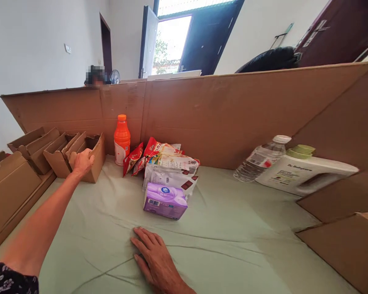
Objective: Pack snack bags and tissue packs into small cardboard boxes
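the step in hand looks like taking hold of 1 small cardboard box (95,166) at the left of the green cloth (233,220). the left hand (83,161) is stretched out to it, and its grip is closed over the near rim, fingers bent at the edge; the thumb is hard to make out. the box lies right in that grip, upright, mouth open, just beside a 2nd box (57,165) on its left; whether the 2 touch is unclear. the right hand (158,257) rests palm down on the cloth, fingers loosely spread, holding nothing, with a purple tissue pack (165,204) just beyond the fingertips. any shift of the box would call for a steady pinch, since the cardboard may bend, and for care around the orange bottle (122,139) standing near its right side. snack bags (171,159) lie just right of the bottle.
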The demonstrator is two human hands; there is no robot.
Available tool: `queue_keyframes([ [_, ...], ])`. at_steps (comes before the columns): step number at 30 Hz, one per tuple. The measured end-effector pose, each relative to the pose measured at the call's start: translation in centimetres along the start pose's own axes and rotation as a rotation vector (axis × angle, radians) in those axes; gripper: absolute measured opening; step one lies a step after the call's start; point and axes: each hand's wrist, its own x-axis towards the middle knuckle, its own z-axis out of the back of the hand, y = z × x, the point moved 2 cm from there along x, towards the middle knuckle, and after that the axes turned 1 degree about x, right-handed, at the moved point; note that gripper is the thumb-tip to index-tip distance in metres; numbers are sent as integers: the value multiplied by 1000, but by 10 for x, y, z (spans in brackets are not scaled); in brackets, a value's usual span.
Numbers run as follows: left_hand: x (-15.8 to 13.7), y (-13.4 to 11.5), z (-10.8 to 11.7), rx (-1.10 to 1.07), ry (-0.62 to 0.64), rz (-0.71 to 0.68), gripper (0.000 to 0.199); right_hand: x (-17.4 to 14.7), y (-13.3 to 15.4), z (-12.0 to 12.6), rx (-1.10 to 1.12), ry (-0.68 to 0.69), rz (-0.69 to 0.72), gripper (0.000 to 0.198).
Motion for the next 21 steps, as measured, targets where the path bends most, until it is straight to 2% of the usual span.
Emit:
queue_keyframes([
  [4, -43, 1, 21, -12, 15, -57, 20, -3, -8, -7, 98, -113, 5, 40],
  [7, -101, -4, 49, -67, 46, -185, 16, -5, -21, -10, 275, -289, -56, 29],
  [9, -146, -9, 69, -113, 67, -272, 21, -6, -30, -8, 425, -403, -154, 27],
  [11, -190, -12, 89, -170, 74, -380, 21, -5, -37, -3, 598, -459, -257, 27],
  [13, -228, -14, 110, -233, 59, -552, 12, -3, -40, 3, 771, -461, -331, 26],
  [15, -258, -9, 125, -260, 82, -651, 13, -1, -39, 9, 882, -439, -368, 27],
  [19, -297, 7, 138, -300, 234, -660, 29, 0, -29, 14, 973, -368, -396, 39],
  [21, -309, 9, 140, -336, 233, -636, 36, -3, -20, 16, 1030, -313, -400, 45],
])
